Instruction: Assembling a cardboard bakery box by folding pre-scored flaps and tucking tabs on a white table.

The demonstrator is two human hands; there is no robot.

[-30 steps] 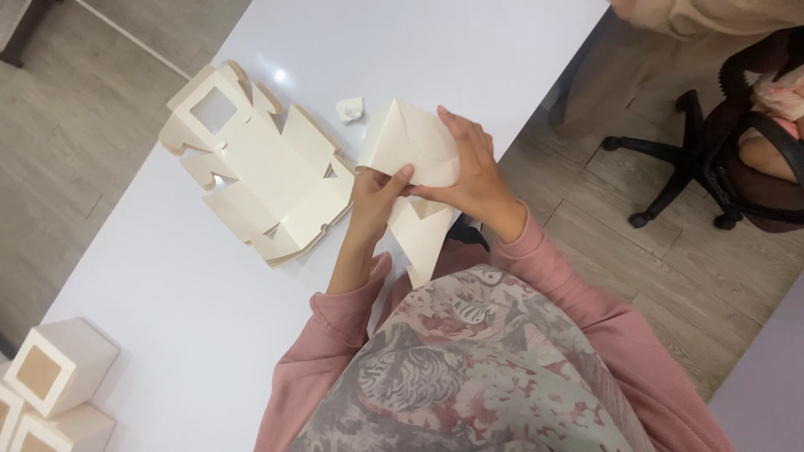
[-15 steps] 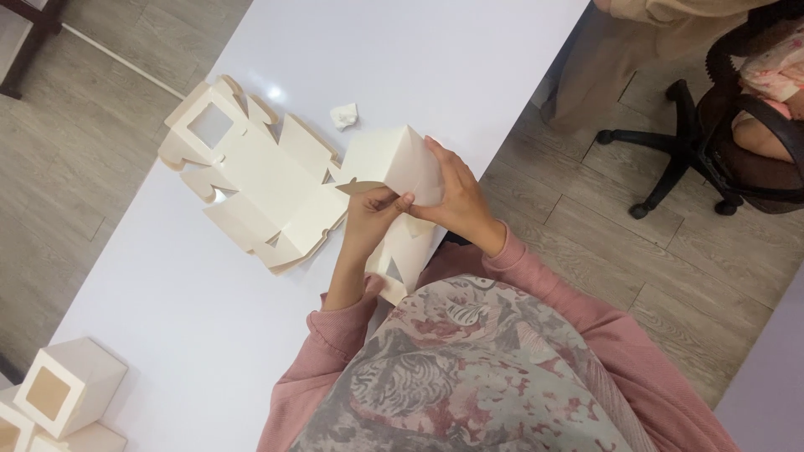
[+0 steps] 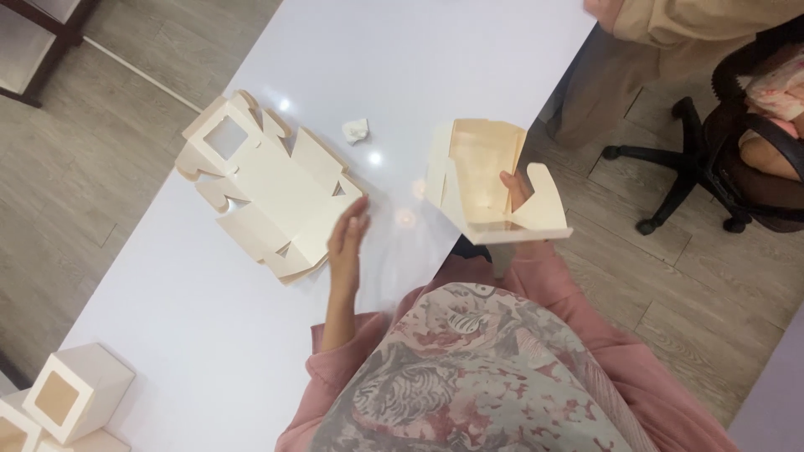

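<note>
My right hand (image 3: 515, 191) grips a cream cardboard box (image 3: 481, 180) that is partly folded, its hollow inside facing up, held over the right edge of the white table (image 3: 402, 59). My left hand (image 3: 347, 243) hangs open above the table, fingers apart, close to the right edge of a stack of flat unfolded box blanks (image 3: 264, 188) with a square window cutout. A small crumpled white scrap (image 3: 355, 130) lies between the blanks and the held box.
Finished window boxes (image 3: 75, 389) stand at the table's near left corner. Another person in beige (image 3: 670, 42) stands at the upper right beside a black office chair (image 3: 729, 151). Wood floor surrounds the table; dark furniture legs (image 3: 42, 50) show at upper left.
The box was held by both hands in front of me; now my left hand has let go and moved left, while my right hand has swung the box rightward, opened up.
</note>
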